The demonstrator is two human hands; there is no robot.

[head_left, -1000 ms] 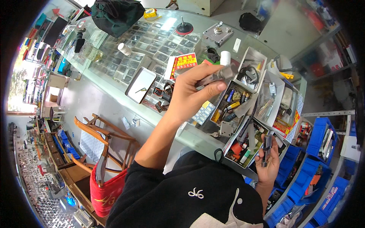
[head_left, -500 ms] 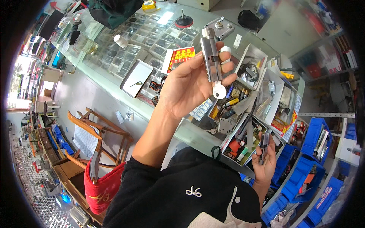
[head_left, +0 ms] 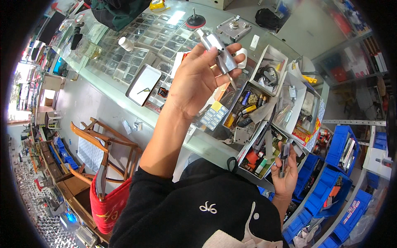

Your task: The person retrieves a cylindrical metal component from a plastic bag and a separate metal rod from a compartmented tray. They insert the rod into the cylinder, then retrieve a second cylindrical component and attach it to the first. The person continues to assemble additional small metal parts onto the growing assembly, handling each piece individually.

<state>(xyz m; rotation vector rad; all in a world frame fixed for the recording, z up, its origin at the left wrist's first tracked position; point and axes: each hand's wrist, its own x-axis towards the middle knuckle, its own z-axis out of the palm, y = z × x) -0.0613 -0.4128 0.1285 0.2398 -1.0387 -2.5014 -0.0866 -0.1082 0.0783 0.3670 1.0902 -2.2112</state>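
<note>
Above the glass counter (head_left: 103, 89), my left hand (head_left: 194, 78) is raised with its palm showing. Its fingers and thumb hold a long silver lock cylinder (head_left: 225, 60), tilted so that its top leans left. A key (head_left: 232, 83) sticks out of the cylinder's lower end and is seen nearly edge-on. Lower right, my right hand (head_left: 286, 175) grips a smaller metal piece (head_left: 284, 153) upright between thumb and fingers. It looks like another lock cylinder, with a dark middle part; the fingers cover some of it.
Boxes of small parts and tools (head_left: 248, 107) stand right of my left hand. Blue bins (head_left: 337, 144) line the right side. A silver tray (head_left: 143, 84), a lock plate (head_left: 233, 27) and a black-and-red disc (head_left: 195, 21) lie on the counter. A wooden chair (head_left: 103, 144) stands at left.
My left hand has shifted a little left and turned, tipping the lock cylinder over. Its key, earlier seen flat-on, now shows nearly edge-on. My right hand has hardly moved.
</note>
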